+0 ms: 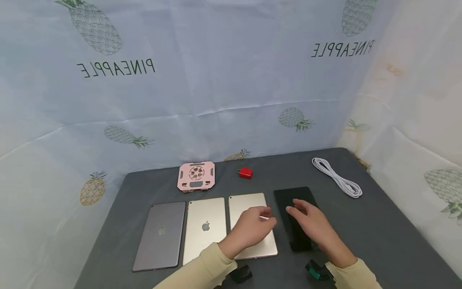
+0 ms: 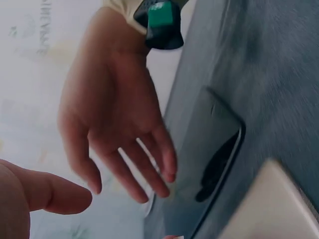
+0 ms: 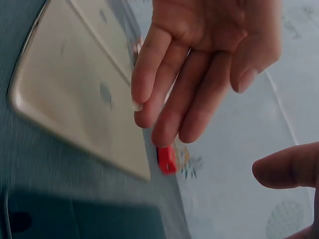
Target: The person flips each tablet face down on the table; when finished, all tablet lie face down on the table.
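My left hand hovers above the right one of two gold tablets, its fingers loosely bent with nothing in them. Over a black tablet, lying screen up, is my right hand, also holding nothing. In the left wrist view the right hand hangs with fingers spread apart above the black tablet. The right wrist view shows the left hand with relaxed fingers beside a gold tablet. The other gold tablet lies back up, to the left.
A grey tablet lies leftmost in the row on the dark table. Behind the row are a pink cooling stand and a red plug adapter. A coiled white cable lies at the back right. Pineapple-print cloth hangs behind.
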{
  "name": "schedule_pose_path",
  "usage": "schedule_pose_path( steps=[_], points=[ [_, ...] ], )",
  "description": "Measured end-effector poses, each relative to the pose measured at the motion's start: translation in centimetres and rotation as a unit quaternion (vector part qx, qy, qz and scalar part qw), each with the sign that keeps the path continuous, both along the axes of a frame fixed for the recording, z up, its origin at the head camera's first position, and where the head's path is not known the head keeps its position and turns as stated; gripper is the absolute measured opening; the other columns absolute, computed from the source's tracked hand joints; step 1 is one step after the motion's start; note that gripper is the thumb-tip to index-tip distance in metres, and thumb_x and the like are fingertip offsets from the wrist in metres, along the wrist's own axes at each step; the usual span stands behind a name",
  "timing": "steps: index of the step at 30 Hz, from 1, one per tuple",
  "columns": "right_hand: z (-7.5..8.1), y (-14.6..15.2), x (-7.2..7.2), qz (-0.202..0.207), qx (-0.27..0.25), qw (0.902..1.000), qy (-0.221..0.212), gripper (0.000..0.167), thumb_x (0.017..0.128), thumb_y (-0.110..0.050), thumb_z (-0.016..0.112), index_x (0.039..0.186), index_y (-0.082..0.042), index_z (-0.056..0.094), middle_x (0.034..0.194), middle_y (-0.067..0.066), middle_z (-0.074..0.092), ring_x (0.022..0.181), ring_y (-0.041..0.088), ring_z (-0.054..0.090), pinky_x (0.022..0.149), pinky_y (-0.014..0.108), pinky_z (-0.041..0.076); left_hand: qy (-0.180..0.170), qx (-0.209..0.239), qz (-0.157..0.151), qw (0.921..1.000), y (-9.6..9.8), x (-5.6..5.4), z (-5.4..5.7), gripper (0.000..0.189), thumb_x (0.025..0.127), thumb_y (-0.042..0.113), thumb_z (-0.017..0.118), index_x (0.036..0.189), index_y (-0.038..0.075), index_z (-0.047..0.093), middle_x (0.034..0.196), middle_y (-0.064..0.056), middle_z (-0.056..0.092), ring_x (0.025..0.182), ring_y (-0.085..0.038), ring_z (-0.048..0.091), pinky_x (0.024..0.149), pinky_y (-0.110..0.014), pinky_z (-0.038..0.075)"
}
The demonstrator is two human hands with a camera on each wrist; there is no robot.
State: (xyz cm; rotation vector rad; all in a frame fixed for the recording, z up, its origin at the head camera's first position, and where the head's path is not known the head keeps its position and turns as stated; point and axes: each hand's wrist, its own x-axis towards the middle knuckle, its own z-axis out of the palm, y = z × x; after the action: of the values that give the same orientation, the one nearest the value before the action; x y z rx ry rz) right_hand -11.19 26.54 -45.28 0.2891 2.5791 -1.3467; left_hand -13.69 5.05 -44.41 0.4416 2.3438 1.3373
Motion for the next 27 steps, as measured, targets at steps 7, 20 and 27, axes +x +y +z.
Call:
schedule_pose_path(
  steps=[7, 20, 27],
  points=[
    [-1.0, 4.8, -0.7, -0.019, 0.057, 0.9979, -0.024, 0.083, 0.113, -0.05, 0.047, 0.166, 0.011, 0.026, 0.168, 0.04, 0.031, 0.148, 0.059, 0.042, 0.114, 0.07, 0.045, -0.012, -0.021, -0.007, 0.9997, 4.3, -0.5, 0.0, 0.061, 0.101, 0.037, 0.066, 0.15, 0.001, 0.062, 0.148, -0.015, 0.068, 0.128, -0.027, 0.069, 0.105, -0.047, 0.058],
    [-1.5, 7.8, -0.9, -0.023, 0.06, 0.9963, -0.056, 0.082, 0.113, -0.052, 0.043, 0.156, 0.018, 0.039, 0.162, 0.043, 0.037, 0.146, 0.062, 0.041, 0.112, 0.07, 0.045, -0.064, -0.04, 0.017, 0.997, 7.9, -0.9, 0.2, 0.068, 0.094, 0.038, 0.072, 0.144, -0.008, 0.062, 0.136, -0.018, 0.069, 0.098, -0.022, 0.062, 0.09, -0.039, 0.056],
    [-1.7, 8.1, -1.2, -0.023, 0.023, 0.9961, -0.082, 0.084, 0.113, -0.054, 0.041, 0.156, 0.018, 0.04, 0.163, 0.042, 0.036, 0.147, 0.062, 0.04, 0.115, 0.07, 0.044, -0.073, -0.044, 0.033, 0.9958, 8.2, -1.1, 0.0, 0.066, 0.092, 0.036, 0.073, 0.138, -0.011, 0.064, 0.137, -0.025, 0.063, 0.098, -0.028, 0.058, 0.086, -0.043, 0.055]
  ],
)
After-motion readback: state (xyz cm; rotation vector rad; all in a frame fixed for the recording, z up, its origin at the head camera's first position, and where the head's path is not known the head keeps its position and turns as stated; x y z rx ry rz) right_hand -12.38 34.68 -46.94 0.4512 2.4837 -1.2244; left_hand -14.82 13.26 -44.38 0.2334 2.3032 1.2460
